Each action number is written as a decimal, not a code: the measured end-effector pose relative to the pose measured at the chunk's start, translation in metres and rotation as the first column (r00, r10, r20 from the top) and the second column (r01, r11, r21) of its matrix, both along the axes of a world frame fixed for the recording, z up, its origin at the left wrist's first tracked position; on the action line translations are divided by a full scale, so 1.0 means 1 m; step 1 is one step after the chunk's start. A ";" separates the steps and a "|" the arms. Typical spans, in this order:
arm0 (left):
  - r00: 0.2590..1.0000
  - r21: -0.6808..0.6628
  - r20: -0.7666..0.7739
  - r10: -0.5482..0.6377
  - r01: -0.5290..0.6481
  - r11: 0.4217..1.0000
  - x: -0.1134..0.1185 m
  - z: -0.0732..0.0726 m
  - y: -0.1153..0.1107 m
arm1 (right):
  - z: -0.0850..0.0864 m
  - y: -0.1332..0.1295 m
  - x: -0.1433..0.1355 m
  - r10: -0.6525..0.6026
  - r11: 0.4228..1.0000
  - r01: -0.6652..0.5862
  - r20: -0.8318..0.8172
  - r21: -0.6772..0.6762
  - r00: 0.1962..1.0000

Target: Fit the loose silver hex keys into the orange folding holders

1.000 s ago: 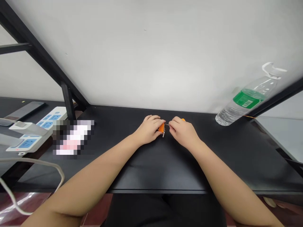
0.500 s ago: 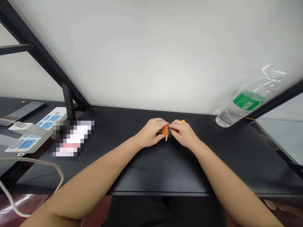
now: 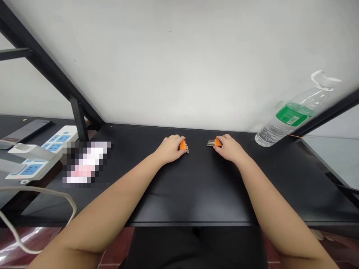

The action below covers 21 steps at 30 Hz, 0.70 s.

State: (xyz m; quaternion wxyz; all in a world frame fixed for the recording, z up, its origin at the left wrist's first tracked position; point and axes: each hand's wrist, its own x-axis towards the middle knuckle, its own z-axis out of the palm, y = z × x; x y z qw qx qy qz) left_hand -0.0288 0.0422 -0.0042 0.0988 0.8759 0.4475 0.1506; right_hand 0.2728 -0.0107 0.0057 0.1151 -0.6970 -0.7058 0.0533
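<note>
Near the middle of the black table, my left hand (image 3: 170,148) is closed round an orange holder (image 3: 183,145) with several metal keys, its fingers and thumb at the holder's left side. To the right, my right hand (image 3: 228,147) pinches a second orange holder (image 3: 218,142), whose metal rods point left toward the first one. A stretch of table separates the two holders. Parts of both are hidden by my fingers.
A water bottle with a green label (image 3: 293,114) stands at the back right by the wall. On the left are a white power strip (image 3: 37,170) with plugs, a pixelated bright object (image 3: 86,162), a grey phone (image 3: 26,132) and a white cable (image 3: 56,193). The black table (image 3: 193,198) meets black frame bars at both sides.
My hands have moved apart, the left one leftward with its orange holder. My right hand has moved right and now grips the other orange holder, which was mostly hidden behind it.
</note>
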 end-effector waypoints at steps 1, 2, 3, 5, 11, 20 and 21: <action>1.000 0.007 0.000 0.004 -0.004 1.000 0.000 0.000 0.000 | -0.003 0.001 -0.001 0.036 0.999 -0.036 0.013 0.021 0.999; 1.000 0.018 0.003 -0.001 0.001 1.000 0.000 -0.001 -0.001 | -0.005 0.001 -0.002 0.072 0.996 -0.073 0.023 0.042 0.997; 1.000 0.032 0.006 -0.010 0.010 0.999 0.000 -0.001 -0.002 | -0.007 0.001 -0.003 0.107 0.992 -0.108 0.025 0.060 0.994; 0.999 0.062 0.009 -0.031 0.030 0.998 0.000 -0.003 -0.002 | -0.009 0.001 -0.006 0.159 0.984 -0.159 0.004 0.079 0.987; 1.000 0.092 0.025 -0.011 0.009 0.996 0.000 -0.009 0.001 | -0.012 -0.002 -0.029 0.186 0.978 -0.185 0.006 0.099 0.983; 0.963 0.211 0.208 -0.175 0.130 0.969 0.008 0.013 -0.023 | -0.013 -0.007 -0.052 0.277 0.941 -0.269 -0.009 0.206 0.961; 0.957 0.168 0.186 -0.222 0.191 0.967 0.011 0.015 -0.029 | -0.014 -0.007 -0.053 0.297 0.930 -0.286 -0.013 0.230 0.955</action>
